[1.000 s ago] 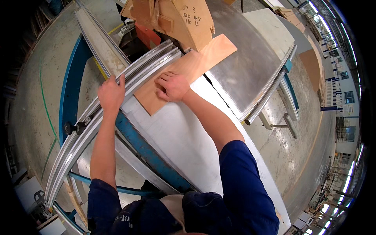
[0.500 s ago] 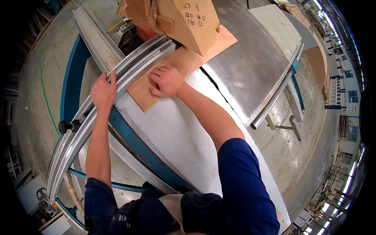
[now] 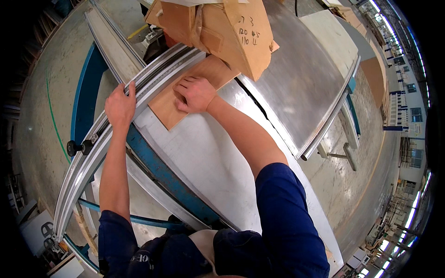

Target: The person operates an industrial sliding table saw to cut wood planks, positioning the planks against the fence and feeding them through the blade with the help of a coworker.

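Running lengthwise up-right: wooden board (image 3: pixel 214 73)

Handwritten numbers (image 3: pixel 248 33) (three rows) on brown box (image 3: pixel 217 25); white letters (image 3: pixel 143 257) on clothing (image 3: pixel 178 257).

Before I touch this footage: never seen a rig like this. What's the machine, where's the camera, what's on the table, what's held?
There is no robot here: the hands are a person's own, bare. The camera sits on the person's head and looks down, so picture left is their left. It is a wide fisheye, so straight edges look bowed, especially near the rim.

The left hand is on a long metal rail, fingers over its far edge; how firmly it grips I can't tell. The right hand, fingers curled, is on a flat wooden board, which lies on a pale tabletop alongside the rail. A brown box-shaped piece hides part of the board's far end. A black knob sticks out by the rail, nearer the person.
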Available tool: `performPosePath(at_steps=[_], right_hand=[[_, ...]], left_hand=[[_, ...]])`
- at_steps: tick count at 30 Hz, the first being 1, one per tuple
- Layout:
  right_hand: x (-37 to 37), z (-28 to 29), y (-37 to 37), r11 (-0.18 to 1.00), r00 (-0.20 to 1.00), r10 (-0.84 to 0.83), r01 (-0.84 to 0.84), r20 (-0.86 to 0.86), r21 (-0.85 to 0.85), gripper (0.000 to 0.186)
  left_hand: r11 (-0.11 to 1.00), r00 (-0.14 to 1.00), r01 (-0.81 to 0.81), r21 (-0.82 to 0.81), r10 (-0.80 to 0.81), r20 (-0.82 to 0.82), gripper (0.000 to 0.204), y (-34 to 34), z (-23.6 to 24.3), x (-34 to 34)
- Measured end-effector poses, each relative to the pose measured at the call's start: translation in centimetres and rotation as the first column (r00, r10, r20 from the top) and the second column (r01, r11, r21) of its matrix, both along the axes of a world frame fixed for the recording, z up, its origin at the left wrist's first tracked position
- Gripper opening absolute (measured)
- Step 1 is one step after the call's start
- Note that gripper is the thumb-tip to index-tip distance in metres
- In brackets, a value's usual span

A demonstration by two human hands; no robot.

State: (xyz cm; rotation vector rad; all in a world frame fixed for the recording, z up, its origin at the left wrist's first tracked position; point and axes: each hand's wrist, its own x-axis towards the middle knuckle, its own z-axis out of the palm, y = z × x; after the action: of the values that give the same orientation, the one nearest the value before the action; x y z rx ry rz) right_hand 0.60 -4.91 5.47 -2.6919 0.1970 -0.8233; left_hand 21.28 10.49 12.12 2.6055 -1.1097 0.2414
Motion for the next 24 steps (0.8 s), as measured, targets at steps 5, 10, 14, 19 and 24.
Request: performPosePath(at_steps=[5,10,14,19,24], right_hand=[[0.4,-0.5,0.0,1.0,1.0,-0.013,0.013,-0.018,0.001,0.033],[1.0,-0.7,0.1,0.999,0.999,-0.031,0.031,-0.032,-0.011,0.035],[1.4,0.1,0.6,1.0,0.99,-0.031,0.031,-0.135,-0.003,0.044],[0.7,0.7,3.1,0.994,0.968,-0.079,0.094,-0.24,0.053,0.054],[-2.6,1.6,8.7,0.999,0.958,0.007,0.003,-0.286,0.035,0.083]], left_hand=[[1.0,1.0,0.006,-0.014,-0.005,0.026,0.048,0.0,-0.3,0.3],[0.999,0.999,0.023,-0.039,-0.022,0.048,0.047,0.0,-0.9,1.0],[0.997,0.997,0.037,-0.063,-0.033,0.073,0.046,0.2,-1.1,1.4],[0.994,0.993,0.075,-0.082,-0.067,0.092,0.046,0.6,-1.3,1.8],[0.994,0.994,0.071,-0.083,-0.064,0.091,0.044,1.4,-1.2,1.7]])
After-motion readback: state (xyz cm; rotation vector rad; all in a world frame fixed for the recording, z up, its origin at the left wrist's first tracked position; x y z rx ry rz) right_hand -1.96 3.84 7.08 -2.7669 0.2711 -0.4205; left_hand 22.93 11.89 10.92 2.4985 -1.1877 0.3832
